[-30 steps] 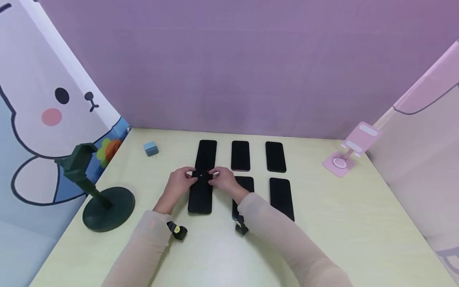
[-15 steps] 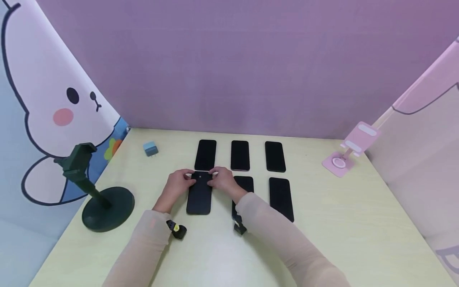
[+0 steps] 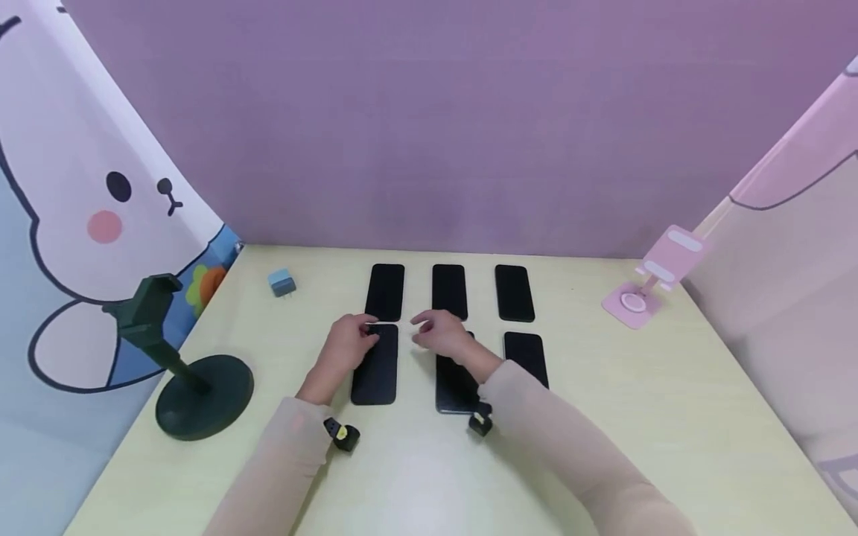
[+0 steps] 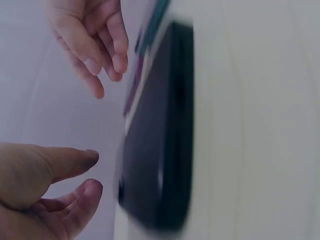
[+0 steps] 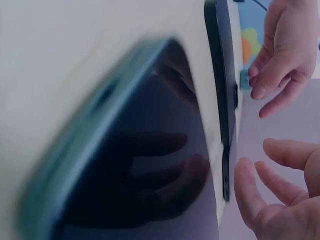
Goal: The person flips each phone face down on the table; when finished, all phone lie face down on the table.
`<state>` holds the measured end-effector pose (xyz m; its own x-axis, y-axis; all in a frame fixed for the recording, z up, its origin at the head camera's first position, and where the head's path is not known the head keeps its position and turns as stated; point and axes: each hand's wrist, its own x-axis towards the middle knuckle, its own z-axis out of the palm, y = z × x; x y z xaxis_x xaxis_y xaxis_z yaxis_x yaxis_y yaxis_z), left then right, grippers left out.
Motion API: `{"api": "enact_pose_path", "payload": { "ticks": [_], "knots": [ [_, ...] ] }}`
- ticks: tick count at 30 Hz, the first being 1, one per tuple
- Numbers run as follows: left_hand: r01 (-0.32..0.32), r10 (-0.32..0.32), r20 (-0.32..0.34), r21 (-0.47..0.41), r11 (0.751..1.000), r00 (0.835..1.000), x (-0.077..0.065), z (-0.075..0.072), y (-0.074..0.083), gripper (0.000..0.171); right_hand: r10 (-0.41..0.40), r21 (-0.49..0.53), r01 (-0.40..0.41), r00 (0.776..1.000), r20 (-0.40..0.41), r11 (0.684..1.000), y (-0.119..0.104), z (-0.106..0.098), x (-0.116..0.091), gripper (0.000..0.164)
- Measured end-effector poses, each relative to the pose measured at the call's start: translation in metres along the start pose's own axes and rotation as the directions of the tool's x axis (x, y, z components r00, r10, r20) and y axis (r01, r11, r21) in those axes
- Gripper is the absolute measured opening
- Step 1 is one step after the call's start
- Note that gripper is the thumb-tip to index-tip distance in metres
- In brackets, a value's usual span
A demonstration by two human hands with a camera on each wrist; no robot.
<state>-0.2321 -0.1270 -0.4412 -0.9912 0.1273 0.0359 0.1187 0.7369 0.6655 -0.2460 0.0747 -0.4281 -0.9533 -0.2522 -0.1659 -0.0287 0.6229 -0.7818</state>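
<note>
A dark phone (image 3: 374, 372) lies flat in the front row at the left, its matt back with a small camera bump facing up. My left hand (image 3: 347, 344) hovers over its upper left part, fingers relaxed and apart from it in the left wrist view. My right hand (image 3: 442, 333) is in the air to the right, above the gap by the middle front phone (image 3: 456, 387). Its fingers are bent loosely with nothing between them. In the right wrist view that middle phone's glossy screen (image 5: 150, 130) mirrors the hand. My right forearm partly covers the right front phone (image 3: 526, 353).
Behind lies a back row of phones: left (image 3: 385, 292), middle (image 3: 449, 289) and right (image 3: 515, 293). A dark green stand (image 3: 204, 394) is at the left, a blue charger plug (image 3: 281, 282) at the back left. A pink phone stand (image 3: 633, 305) stands at the right.
Both hands held the left front phone's far end, which came down flat on the table. They have since let go; the right hand moved right, the left hand slightly right.
</note>
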Motion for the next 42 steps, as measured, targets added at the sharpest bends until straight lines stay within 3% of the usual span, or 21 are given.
{"api": "enact_pose_path", "payload": {
  "ticks": [4,10,15,21,30,37,42],
  "knots": [
    [-0.064,0.066,0.031,-0.047,0.997,0.997,0.0,0.015,0.019,0.03,-0.038,-0.084,0.035,0.999,-0.032,0.996,0.015,-0.024,-0.016,0.028],
    [-0.011,0.029,0.136,-0.131,0.991,0.99,0.004,0.04,0.035,0.03,0.027,-0.135,-0.032,0.999,-0.038,0.99,0.041,-0.044,-0.036,0.035],
    [0.023,0.017,0.176,-0.224,0.974,0.984,0.008,0.057,0.04,0.033,0.088,-0.095,-0.092,0.995,-0.036,0.991,0.054,-0.052,-0.043,0.038],
    [0.013,0.033,0.174,-0.254,0.967,0.984,0.013,0.071,0.044,0.037,0.119,-0.035,-0.12,0.992,-0.027,0.992,0.061,-0.054,-0.042,0.04],
    [-0.05,0.076,0.121,-0.204,0.978,0.99,0.017,0.078,0.048,0.031,0.165,0.077,-0.161,0.985,-0.045,0.984,0.059,-0.047,-0.038,0.042],
    [-0.043,0.065,0.111,-0.188,0.981,0.992,0.017,0.078,0.049,0.03,0.191,0.14,-0.184,0.981,-0.041,0.973,0.059,-0.045,-0.036,0.042],
    [-0.06,0.081,0.106,-0.188,0.98,0.991,0.018,0.079,0.049,0.028,0.179,0.255,-0.169,0.984,-0.014,0.952,0.063,-0.048,-0.036,0.043]
  ]
}}
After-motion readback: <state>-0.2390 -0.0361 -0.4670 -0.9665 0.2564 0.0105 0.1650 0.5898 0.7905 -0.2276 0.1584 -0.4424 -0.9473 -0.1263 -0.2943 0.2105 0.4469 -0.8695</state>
